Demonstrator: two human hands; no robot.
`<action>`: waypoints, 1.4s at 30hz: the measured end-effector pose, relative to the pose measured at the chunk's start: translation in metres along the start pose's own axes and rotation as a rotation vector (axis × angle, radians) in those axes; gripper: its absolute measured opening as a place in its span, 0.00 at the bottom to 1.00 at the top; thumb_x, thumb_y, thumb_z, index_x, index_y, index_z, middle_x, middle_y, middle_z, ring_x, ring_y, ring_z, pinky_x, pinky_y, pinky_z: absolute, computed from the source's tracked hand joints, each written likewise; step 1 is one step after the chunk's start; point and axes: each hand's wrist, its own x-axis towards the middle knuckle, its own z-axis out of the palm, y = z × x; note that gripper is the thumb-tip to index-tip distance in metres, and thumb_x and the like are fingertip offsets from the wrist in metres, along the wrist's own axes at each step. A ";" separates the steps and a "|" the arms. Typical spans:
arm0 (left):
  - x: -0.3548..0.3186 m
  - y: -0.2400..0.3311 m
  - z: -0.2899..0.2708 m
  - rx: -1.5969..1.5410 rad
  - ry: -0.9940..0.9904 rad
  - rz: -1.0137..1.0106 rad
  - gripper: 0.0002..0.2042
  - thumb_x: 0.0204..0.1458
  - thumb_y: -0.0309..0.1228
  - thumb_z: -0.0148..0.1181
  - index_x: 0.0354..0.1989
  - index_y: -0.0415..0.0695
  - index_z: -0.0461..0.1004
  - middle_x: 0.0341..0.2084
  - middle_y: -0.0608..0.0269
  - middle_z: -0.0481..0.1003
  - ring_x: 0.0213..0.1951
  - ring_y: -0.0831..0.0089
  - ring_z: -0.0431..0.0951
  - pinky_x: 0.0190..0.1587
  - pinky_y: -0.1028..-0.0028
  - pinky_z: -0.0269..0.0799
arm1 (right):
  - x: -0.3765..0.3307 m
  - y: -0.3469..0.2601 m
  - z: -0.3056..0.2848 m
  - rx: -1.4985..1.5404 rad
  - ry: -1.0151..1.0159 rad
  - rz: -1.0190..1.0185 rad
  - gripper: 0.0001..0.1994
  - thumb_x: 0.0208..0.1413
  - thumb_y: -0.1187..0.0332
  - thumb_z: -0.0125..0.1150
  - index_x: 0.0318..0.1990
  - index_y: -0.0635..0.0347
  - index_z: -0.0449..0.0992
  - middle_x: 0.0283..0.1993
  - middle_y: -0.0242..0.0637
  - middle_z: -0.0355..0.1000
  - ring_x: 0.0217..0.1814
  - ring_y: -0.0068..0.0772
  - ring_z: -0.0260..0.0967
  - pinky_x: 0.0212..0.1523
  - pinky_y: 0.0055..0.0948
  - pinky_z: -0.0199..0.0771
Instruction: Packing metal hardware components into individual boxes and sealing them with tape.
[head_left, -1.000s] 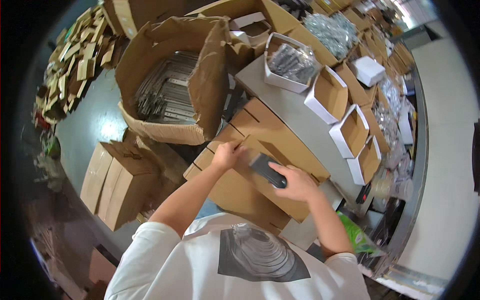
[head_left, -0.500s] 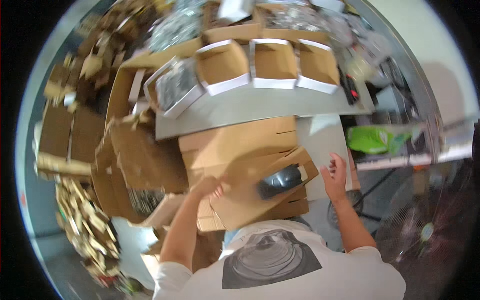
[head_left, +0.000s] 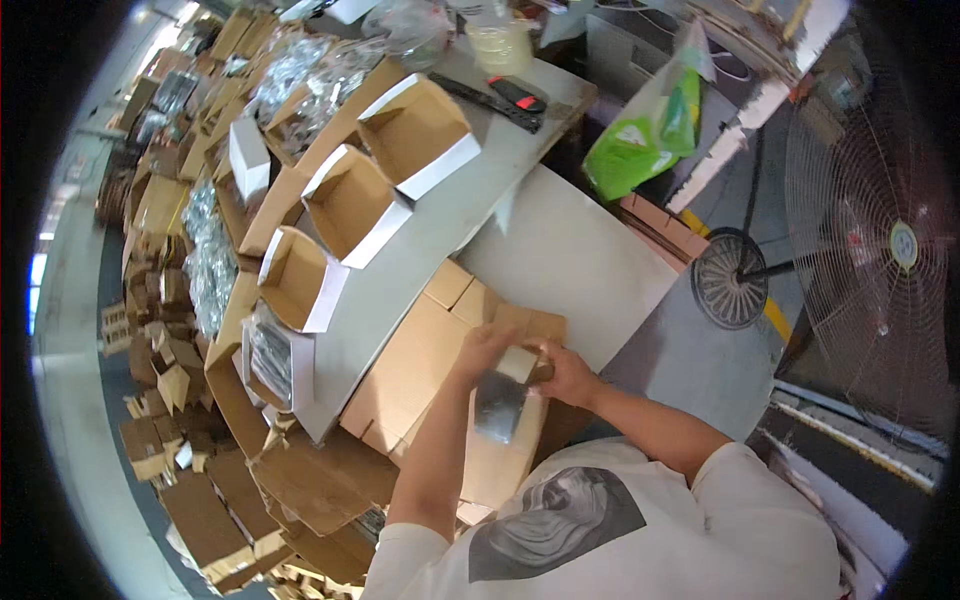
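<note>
A flattened brown cardboard carton (head_left: 404, 352) lies before me, partly over the pale work surface. On it is a dark, glossy, rounded object (head_left: 498, 408) with a tan, block-like end (head_left: 518, 364); blur hides its exact kind. My right hand (head_left: 562, 374) curls its fingers round that tan end from the right. At the upper left of the same end, my left hand (head_left: 487, 350) has its fingers bent together, close to the right fingertips. What the left fingers pinch is too blurred to make out.
Three white-edged open boxes (head_left: 352, 207) line the bench, beside a box of grey wrapped items (head_left: 274, 362). A red-and-black tool (head_left: 517, 94) lies farther back. A green bag (head_left: 646, 135) is at right, with a large fan (head_left: 890, 235) beyond. Cardboard scraps (head_left: 215, 515) crowd the left.
The view has swung to the right, bringing the fan further in. My hands, wide apart before, now meet at the tan end of the dark object.
</note>
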 end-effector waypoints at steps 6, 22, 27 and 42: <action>0.006 -0.007 -0.014 -0.007 -0.084 -0.082 0.17 0.53 0.42 0.58 0.40 0.38 0.74 0.31 0.63 0.76 0.30 0.76 0.74 0.34 0.76 0.70 | 0.004 0.003 0.003 0.024 -0.058 0.145 0.40 0.38 0.61 0.70 0.60 0.55 0.57 0.49 0.46 0.70 0.55 0.46 0.65 0.57 0.35 0.62; 0.008 -0.017 -0.031 0.420 -0.204 0.165 0.13 0.48 0.28 0.60 0.42 0.38 0.75 0.34 0.58 0.76 0.38 0.69 0.75 0.43 0.72 0.69 | -0.003 0.014 0.002 -0.347 0.123 0.310 0.37 0.31 0.43 0.69 0.50 0.55 0.73 0.54 0.56 0.54 0.59 0.59 0.49 0.62 0.49 0.47; 0.011 -0.013 -0.034 0.584 -0.216 0.078 0.19 0.43 0.32 0.67 0.43 0.37 0.74 0.38 0.59 0.75 0.42 0.73 0.72 0.45 0.73 0.69 | -0.001 0.025 0.007 -0.439 0.135 0.190 0.33 0.33 0.44 0.69 0.44 0.59 0.75 0.54 0.54 0.56 0.55 0.55 0.55 0.58 0.45 0.56; -0.021 -0.041 0.003 0.267 -0.237 0.256 0.12 0.42 0.31 0.63 0.33 0.37 0.78 0.29 0.57 0.78 0.32 0.74 0.75 0.37 0.72 0.71 | 0.002 -0.103 0.008 -0.321 -0.281 -0.600 0.22 0.42 0.56 0.63 0.42 0.60 0.71 0.38 0.46 0.71 0.40 0.47 0.68 0.46 0.37 0.67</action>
